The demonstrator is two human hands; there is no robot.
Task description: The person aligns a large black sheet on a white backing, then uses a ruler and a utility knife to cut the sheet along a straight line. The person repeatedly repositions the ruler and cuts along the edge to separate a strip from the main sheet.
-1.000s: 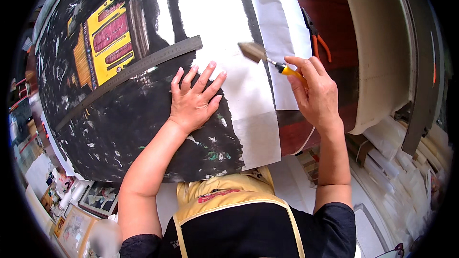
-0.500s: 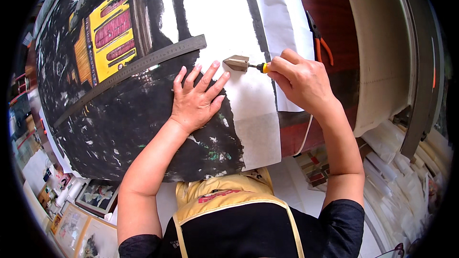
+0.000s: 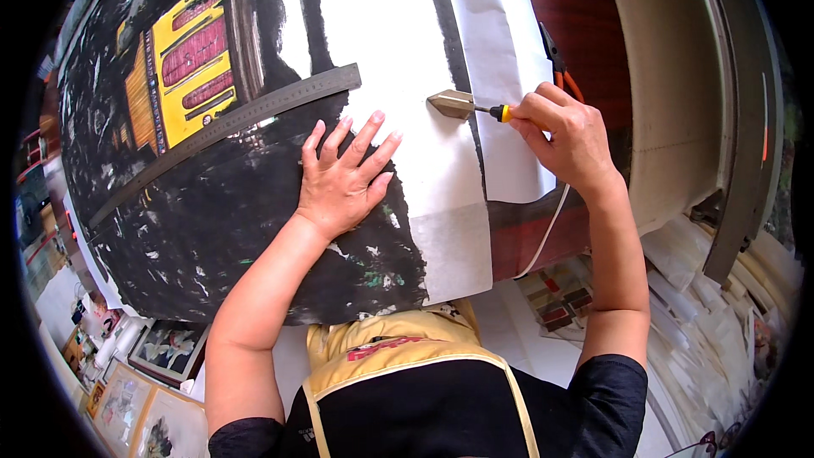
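Note:
My right hand (image 3: 566,134) grips the handle of a small electric craft iron (image 3: 452,104) with a pointed metal head and a yellow collar. The iron's head lies at the right part of a white paper area (image 3: 386,42), its tip turned left. With fingers spread, my left hand (image 3: 341,176) rests flat on a large black painted sheet (image 3: 229,229), its fingertips reaching the white border. Beyond that hand a long grey metal ruler (image 3: 246,114) slants across the sheet, below a painted yellow and dark-red panel (image 3: 193,68).
A loose white sheet (image 3: 507,42) lies to the right on the dark red tabletop (image 3: 585,0), beside orange-handled pliers (image 3: 555,59). A white cord (image 3: 547,233) hangs over the near edge. Rolled papers (image 3: 695,305) stand at right, framed pictures (image 3: 140,407) at lower left.
My right hand has moved right with the iron, carrying its head away from my left fingertips toward the white paper's right edge. My left hand stays flat in about the same place.

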